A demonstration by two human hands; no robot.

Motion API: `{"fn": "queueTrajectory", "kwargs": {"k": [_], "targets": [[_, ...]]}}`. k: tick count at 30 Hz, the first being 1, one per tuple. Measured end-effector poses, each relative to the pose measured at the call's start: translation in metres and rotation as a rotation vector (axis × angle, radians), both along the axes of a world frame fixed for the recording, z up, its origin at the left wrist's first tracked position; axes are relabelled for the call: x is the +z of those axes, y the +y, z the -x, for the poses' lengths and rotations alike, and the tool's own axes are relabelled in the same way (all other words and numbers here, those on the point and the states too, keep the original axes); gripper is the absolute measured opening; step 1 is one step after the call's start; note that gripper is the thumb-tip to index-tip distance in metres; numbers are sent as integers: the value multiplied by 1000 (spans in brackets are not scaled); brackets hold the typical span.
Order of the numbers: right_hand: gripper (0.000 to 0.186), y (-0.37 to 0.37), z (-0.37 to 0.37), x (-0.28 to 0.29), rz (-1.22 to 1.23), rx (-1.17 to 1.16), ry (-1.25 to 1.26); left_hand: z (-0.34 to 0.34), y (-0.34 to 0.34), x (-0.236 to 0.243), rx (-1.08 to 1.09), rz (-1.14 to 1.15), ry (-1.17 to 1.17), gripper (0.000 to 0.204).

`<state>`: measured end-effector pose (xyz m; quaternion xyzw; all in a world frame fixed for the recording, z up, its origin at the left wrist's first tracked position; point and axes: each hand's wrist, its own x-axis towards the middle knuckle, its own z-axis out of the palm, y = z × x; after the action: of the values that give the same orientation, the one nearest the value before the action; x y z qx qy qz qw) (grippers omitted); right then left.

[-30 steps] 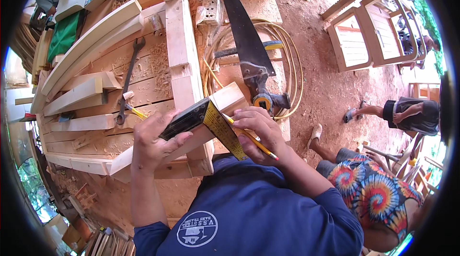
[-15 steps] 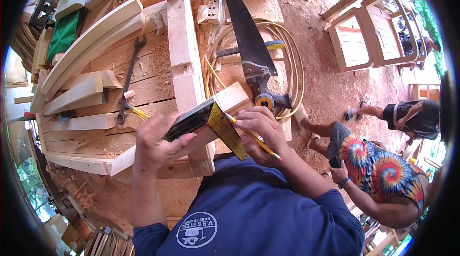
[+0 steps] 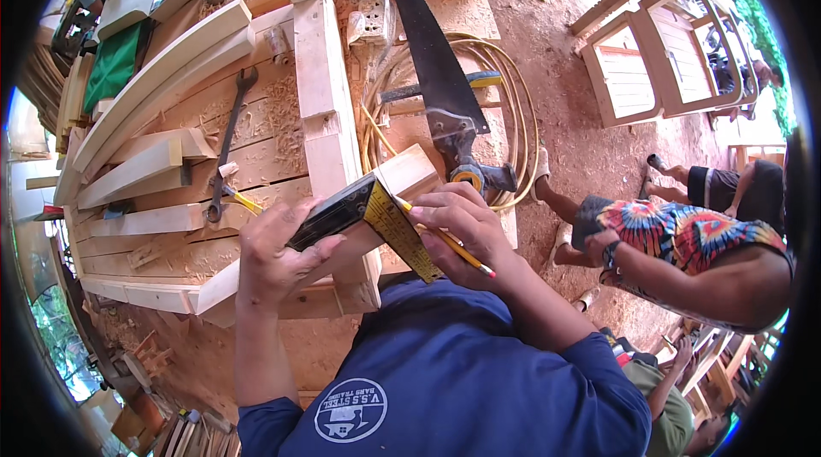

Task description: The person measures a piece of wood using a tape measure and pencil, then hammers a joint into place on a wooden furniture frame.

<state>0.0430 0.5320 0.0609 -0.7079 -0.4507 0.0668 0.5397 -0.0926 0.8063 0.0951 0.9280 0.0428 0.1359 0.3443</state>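
My left hand grips the black stock of a try square and presses it along a pale wooden bar. The square's yellow blade crosses the bar and sticks out past its near side. Pinched in my right hand is a yellow pencil with a pinkish eraser end. Its point rests at the blade's upper right edge, on or very near the wood. My left palm and fingers hide part of the stock and the bar.
On the slatted workbench lie a large wrench, wood offcuts and shavings. Beyond my hands are a handsaw, a coiled yellow cord and a socket box. People stand at right, one in a tie-dye shirt, near a wooden cabinet.
The pencil point has shifted up and left to the blade's edge. The tie-dye person has moved farther away, and a person in green now shows at lower right.
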Motion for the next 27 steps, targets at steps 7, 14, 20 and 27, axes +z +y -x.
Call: {"fn": "queueTrajectory", "kwargs": {"k": [7,14,20,27], "targets": [[34,-28,10,-16,35,50,-13,-1,0,2,15,5,7,54],[34,-3,-1,3,-81,-10,65,-2,1,4,28,39,74,56],[34,-15,15,-14,13,24,-105,-5,4,2,5,43,39,55],[30,-13,1,8,-90,-80,-25,-3,-2,7,14,40,65,55]]}}
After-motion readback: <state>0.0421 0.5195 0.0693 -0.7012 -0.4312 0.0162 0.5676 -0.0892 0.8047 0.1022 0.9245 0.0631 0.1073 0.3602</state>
